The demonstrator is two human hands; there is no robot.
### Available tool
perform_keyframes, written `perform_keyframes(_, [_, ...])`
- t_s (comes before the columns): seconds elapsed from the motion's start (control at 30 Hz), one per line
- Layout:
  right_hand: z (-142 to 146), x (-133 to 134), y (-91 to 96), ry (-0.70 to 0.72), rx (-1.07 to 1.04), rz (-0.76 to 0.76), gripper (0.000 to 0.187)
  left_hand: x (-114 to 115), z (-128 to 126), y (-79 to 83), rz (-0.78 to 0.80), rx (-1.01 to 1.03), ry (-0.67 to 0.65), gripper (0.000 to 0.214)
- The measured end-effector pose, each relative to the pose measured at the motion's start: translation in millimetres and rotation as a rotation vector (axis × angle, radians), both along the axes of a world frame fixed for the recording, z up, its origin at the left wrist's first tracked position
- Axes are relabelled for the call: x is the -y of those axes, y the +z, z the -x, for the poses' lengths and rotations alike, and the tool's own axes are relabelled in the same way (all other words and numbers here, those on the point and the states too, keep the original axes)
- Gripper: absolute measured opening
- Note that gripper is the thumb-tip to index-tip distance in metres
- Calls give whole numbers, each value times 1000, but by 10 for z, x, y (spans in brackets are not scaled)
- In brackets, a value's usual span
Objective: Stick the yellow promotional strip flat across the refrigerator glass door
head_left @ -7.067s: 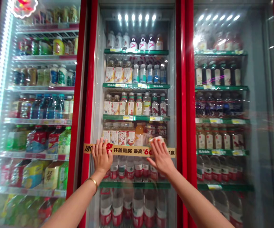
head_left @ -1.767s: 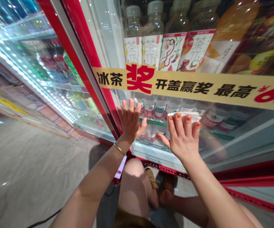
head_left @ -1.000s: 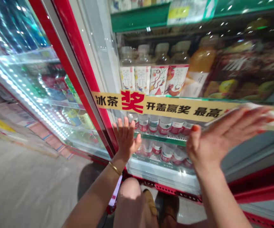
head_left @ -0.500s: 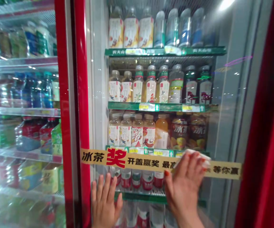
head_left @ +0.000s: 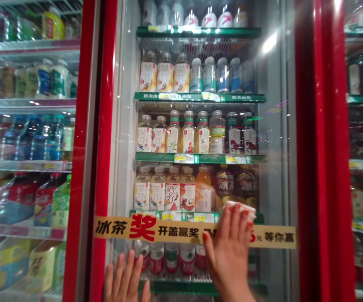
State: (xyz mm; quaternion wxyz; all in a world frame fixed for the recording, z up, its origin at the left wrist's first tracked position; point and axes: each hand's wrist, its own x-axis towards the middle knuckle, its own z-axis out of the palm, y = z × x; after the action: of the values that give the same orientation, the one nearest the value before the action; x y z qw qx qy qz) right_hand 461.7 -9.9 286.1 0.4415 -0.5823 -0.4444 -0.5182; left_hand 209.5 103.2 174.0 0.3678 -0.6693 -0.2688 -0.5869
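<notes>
My right hand presses on the glass door of a drinks fridge, holding a white cloth under its fingertips. It covers part of a yellow promotional strip with black and red Chinese text stuck across the glass. My left hand lies flat and open on the glass, just below the strip and next to the red door frame. Its lower part is cut off by the picture's bottom edge. Bottled teas and water stand on green-edged shelves behind the glass.
Glass-doored fridges stand on both sides, separated by red frames. The left one holds several rows of bottled drinks and has a bright strip of lights. Price labels run along the shelf edges, and reflections mark the glass.
The view has swung from tilted down at the floor and my legs to level with the fridge door. My right hand and cloth have come back left from the strip's right end.
</notes>
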Motion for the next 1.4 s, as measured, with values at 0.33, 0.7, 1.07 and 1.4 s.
perform_keyframes(0.33, [-372, 236, -327, -7, 124, 102, 89, 37, 11, 5, 31, -14, -9, 88])
perform_keyframes(0.7, [-129, 211, -422, 168, 632, 317, 94, 368, 65, 341, 14, 82, -80, 81])
perform_keyframes(1.07, [-591, 345, 0, 54, 246, 181, 100, 482, -597, 1515, 106, -82, -125, 84])
perform_keyframes(1.4, [-1147, 684, 173, 34, 216, 102, 89, 373, -739, 1418, 115, -104, -42, 84])
